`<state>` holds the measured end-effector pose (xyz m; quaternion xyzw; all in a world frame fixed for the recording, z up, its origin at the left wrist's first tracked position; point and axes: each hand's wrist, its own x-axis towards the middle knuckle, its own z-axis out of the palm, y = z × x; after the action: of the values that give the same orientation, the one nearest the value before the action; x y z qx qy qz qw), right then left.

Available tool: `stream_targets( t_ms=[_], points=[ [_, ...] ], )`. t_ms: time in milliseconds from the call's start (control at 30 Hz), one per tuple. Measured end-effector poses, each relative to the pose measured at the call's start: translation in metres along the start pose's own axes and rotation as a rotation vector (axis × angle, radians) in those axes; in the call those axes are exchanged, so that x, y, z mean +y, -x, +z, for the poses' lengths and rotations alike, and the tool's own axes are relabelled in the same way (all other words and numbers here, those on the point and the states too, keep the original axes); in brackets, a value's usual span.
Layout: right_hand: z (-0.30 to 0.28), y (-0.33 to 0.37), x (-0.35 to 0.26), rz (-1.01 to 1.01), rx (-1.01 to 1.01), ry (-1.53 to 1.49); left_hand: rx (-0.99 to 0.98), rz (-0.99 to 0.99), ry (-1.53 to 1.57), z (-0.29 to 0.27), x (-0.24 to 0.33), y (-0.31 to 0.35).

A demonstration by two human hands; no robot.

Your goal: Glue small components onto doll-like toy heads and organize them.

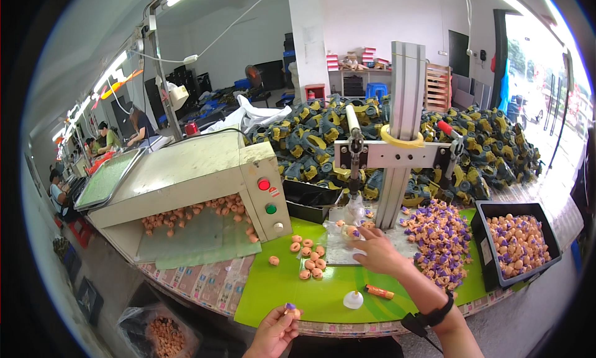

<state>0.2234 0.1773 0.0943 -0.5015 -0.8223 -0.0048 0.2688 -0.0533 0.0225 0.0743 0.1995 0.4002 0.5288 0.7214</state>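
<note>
My left hand [274,333], low in the view, pinches a small peach-coloured toy head with a purple top [292,311] between thumb and fingers. At the base of the hand press, my right hand [380,252] reaches in with its fingers apart. Its fingertips are beside another small purple-and-peach piece [352,232] under the clear press tip [354,210]; whether they touch it I cannot tell. The press [397,154] has a metal post and two lever clamps. Left of its base plate [338,253] lie several loose peach heads [312,263] on the green mat.
A heap of purple-and-peach pieces [437,243] lies right of the press, beside a full black bin [484,246]. A beige heater box [180,178] holds more heads. Near the front are a white cone-shaped piece [353,300] and an orange tube [379,291]. Yellow-and-grey parts [490,150] pile behind.
</note>
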Motion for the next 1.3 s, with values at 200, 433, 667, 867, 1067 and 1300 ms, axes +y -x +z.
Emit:
stream_targets(
  t_ms=[200,433,667,867,1067,1300],
  points=[
    [0.042,0.001,0.033,-0.136,0.105,-0.122,-0.185,-0.036,-0.114,0.028,0.016,-0.031],
    [-0.111,0.1,0.07,0.352,0.719,0.189,-0.042,0.056,-0.163,-0.019,0.047,-0.046],
    [-0.176,0.208,0.151,0.732,0.765,0.388,-0.086,0.057,-0.442,0.015,0.059,-0.08],
    [-0.164,0.159,0.08,0.393,0.672,0.057,-0.223,-0.065,-0.532,0.081,0.036,-0.161],
    [-0.13,0.11,0.01,0.107,0.314,-0.268,-0.076,0.244,-0.696,0.103,-0.004,-0.228],
    [-0.121,0.062,-0.014,-0.07,0.2,-0.381,-0.043,0.784,-1.057,0.094,-0.03,-0.263]
  ],
)
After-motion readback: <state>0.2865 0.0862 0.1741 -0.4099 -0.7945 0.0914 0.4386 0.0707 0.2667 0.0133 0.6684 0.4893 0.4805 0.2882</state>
